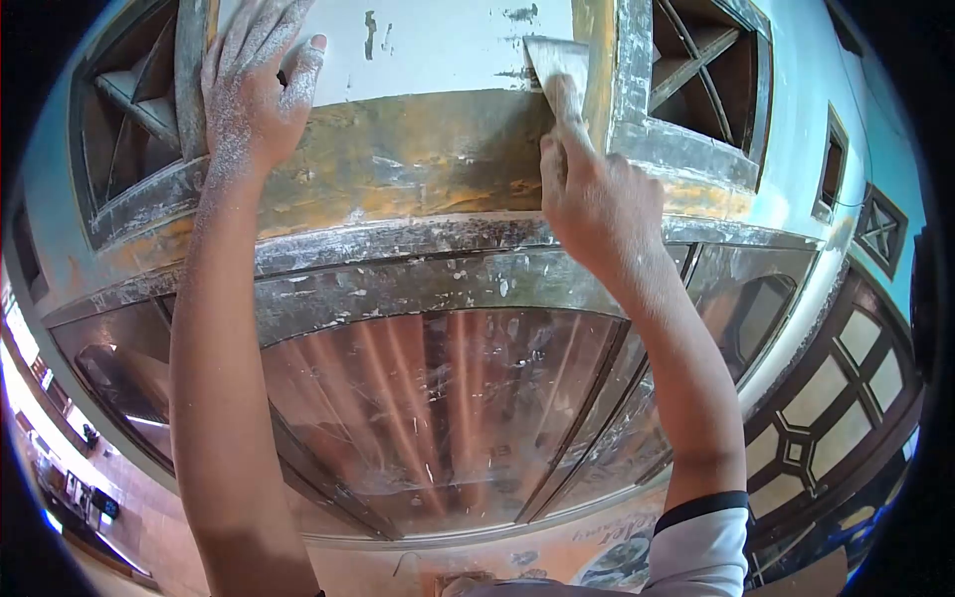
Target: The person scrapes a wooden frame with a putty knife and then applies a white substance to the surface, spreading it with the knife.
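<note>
My right hand (605, 199) is closed around the handle of a scraper (559, 68), with a finger stretched along it. The flat metal blade points up and lies against the wall near the right edge of a white panel (438, 50). My left hand (261, 85), dusted with white powder, is spread at the upper left and rests at the left part of the panel, holding nothing. Between the hands runs a brown and ochre band (418, 154) with rough patches. Dark marks show on the white panel.
Below the band is a paint-spotted wooden frame (418, 279) over reddish glass panes (438, 398). Openings with crossed bars (129, 109) flank the panel, another (701, 70) on the right. A panelled door (836, 388) stands at the right. Objects lie on the floor at the lower left.
</note>
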### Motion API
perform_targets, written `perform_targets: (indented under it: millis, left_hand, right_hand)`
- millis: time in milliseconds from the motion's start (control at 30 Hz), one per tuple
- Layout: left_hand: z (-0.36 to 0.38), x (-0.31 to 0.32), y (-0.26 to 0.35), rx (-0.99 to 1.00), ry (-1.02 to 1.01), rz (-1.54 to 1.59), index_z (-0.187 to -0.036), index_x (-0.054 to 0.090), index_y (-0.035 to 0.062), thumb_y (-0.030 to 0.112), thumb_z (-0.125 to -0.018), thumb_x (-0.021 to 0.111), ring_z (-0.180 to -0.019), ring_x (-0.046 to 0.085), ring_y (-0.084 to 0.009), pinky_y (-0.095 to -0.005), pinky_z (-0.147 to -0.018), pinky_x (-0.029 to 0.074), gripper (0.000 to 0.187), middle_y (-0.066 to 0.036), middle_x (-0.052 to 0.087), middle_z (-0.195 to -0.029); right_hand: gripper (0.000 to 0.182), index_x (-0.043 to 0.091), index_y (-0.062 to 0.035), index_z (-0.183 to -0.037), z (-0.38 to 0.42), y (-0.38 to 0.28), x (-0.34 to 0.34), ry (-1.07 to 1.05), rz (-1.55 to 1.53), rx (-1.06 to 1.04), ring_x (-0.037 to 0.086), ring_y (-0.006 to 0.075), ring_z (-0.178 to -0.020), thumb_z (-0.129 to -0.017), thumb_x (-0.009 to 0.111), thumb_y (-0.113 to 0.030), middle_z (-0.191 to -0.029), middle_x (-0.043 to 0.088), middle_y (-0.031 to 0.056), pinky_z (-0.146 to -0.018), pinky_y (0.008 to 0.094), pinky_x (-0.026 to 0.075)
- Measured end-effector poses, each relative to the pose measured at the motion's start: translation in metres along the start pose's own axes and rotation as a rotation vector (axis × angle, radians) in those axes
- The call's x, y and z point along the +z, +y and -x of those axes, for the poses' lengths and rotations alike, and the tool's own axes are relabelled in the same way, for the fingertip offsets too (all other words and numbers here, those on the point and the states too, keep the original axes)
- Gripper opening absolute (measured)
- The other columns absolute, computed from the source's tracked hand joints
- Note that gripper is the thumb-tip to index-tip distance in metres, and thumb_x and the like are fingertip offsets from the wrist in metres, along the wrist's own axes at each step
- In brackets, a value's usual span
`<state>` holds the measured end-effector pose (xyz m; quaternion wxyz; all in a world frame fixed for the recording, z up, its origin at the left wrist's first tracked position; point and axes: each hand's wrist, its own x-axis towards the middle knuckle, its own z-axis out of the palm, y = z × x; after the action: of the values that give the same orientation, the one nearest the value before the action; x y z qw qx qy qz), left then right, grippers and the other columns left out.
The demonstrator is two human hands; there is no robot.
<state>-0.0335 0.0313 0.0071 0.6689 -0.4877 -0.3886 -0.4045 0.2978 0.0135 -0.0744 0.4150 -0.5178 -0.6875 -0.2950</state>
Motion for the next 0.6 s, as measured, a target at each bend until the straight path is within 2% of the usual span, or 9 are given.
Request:
perform_targets:
  millis: [133, 200, 233, 300, 367, 433, 500, 533, 600]
  left_hand:
    - [-0.001, -0.003, 0.003, -0.037, -0.069, -0.059, -0.151, 0.055, 0.0258, 0.037, -0.107, 0.052, -0.153, 0.035, -0.0252, -0.0486, -0.125, 0.026, 0.046, 0.0, 0.048, -0.16]
    - [-0.002, -0.003, 0.002, -0.005, -0.005, 0.001, -0.151, 0.056, 0.0266, 0.037, -0.107, 0.053, -0.153, 0.036, -0.0255, -0.0488, -0.125, 0.026, 0.045, 0.001, 0.048, -0.16]
    - [-0.001, -0.003, 0.0, -0.005, -0.015, 0.005, -0.151, 0.056, 0.0266, 0.037, -0.107, 0.053, -0.153, 0.036, -0.0255, -0.0488, -0.125, 0.026, 0.045, 0.001, 0.048, -0.16]
    - [-0.006, -0.003, -0.002, 0.11, 0.094, 0.104, -0.151, 0.056, 0.0263, 0.036, -0.106, 0.054, -0.153, 0.036, -0.0261, -0.0488, -0.125, 0.025, 0.045, 0.001, 0.048, -0.16]
    - [-0.007, -0.003, 0.0, 0.109, 0.094, 0.119, -0.15, 0.056, 0.0261, 0.036, -0.106, 0.054, -0.153, 0.036, -0.0264, -0.0486, -0.125, 0.025, 0.045, 0.001, 0.048, -0.16]
    - [-0.006, -0.005, 0.0, 0.098, 0.101, 0.12, -0.15, 0.056, 0.0258, 0.036, -0.106, 0.054, -0.152, 0.036, -0.0267, -0.0484, -0.125, 0.025, 0.045, 0.001, 0.048, -0.16]
    - [-0.001, -0.004, 0.001, -0.056, -0.094, 0.032, -0.145, 0.062, 0.0193, 0.05, -0.105, 0.047, -0.149, 0.039, -0.0305, -0.0498, -0.124, 0.022, 0.052, -0.011, 0.051, -0.156]
    - [-0.001, -0.003, 0.002, -0.051, -0.092, 0.028, -0.145, 0.062, 0.0193, 0.05, -0.105, 0.047, -0.149, 0.039, -0.0305, -0.0498, -0.124, 0.022, 0.052, -0.011, 0.051, -0.156]
    - [-0.006, -0.008, 0.007, 0.032, 0.058, 0.137, -0.152, 0.053, 0.0256, 0.048, -0.107, 0.046, -0.154, 0.032, -0.0289, -0.0543, -0.126, 0.019, 0.051, -0.004, 0.043, -0.163]
  right_hand:
    - [0.055, 0.036, -0.0246, -0.16, -0.014, 0.005, -0.005, -0.014, -0.035, 0.021, 0.073, 0.0425, -0.071, -0.107, 0.044, -0.037, -0.071, 0.071, 0.0211, -0.068, 0.0554, 0.058]
    - [0.051, 0.044, -0.023, -0.155, -0.038, 0.01, -0.006, 0.157, -0.026, -0.022, 0.073, 0.0439, -0.076, -0.106, 0.044, -0.038, -0.077, 0.072, 0.0235, -0.071, 0.0564, 0.058]
    - [0.049, 0.049, -0.0216, -0.152, -0.049, 0.013, -0.007, 0.168, -0.01, -0.016, 0.072, 0.0448, -0.078, -0.106, 0.044, -0.038, -0.081, 0.073, 0.0249, -0.074, 0.0574, 0.057]
    - [0.049, 0.049, -0.0216, -0.152, -0.044, 0.015, -0.003, 0.165, -0.011, -0.017, 0.072, 0.0448, -0.077, -0.106, 0.044, -0.038, -0.08, 0.073, 0.0247, -0.073, 0.0571, 0.057]
    - [0.051, 0.045, -0.0225, -0.155, -0.031, 0.012, -0.003, 0.089, -0.024, -0.005, 0.073, 0.0442, -0.077, -0.106, 0.046, -0.037, -0.079, 0.073, 0.0238, -0.071, 0.0565, 0.057]
    - [0.048, 0.049, -0.021, -0.152, -0.006, 0.003, -0.005, 0.012, -0.026, 0.023, 0.073, 0.0436, -0.078, -0.107, 0.046, -0.037, -0.079, 0.073, 0.0234, -0.071, 0.0573, 0.057]
    - [0.048, 0.05, -0.0207, -0.151, -0.008, 0.001, -0.006, -0.011, -0.012, 0.026, 0.073, 0.0437, -0.078, -0.107, 0.046, -0.038, -0.079, 0.073, 0.0235, -0.072, 0.058, 0.057]
    - [0.049, 0.049, -0.0209, -0.152, -0.015, 0.001, -0.009, 0.006, -0.037, 0.027, 0.073, 0.0446, -0.079, -0.107, 0.045, -0.039, -0.08, 0.073, 0.0241, -0.074, 0.0581, 0.056]
    - [0.049, 0.049, -0.0211, -0.153, -0.033, 0.005, -0.009, 0.029, -0.068, 0.027, 0.072, 0.0456, -0.079, -0.107, 0.045, -0.04, -0.08, 0.073, 0.0248, -0.075, 0.0581, 0.056]
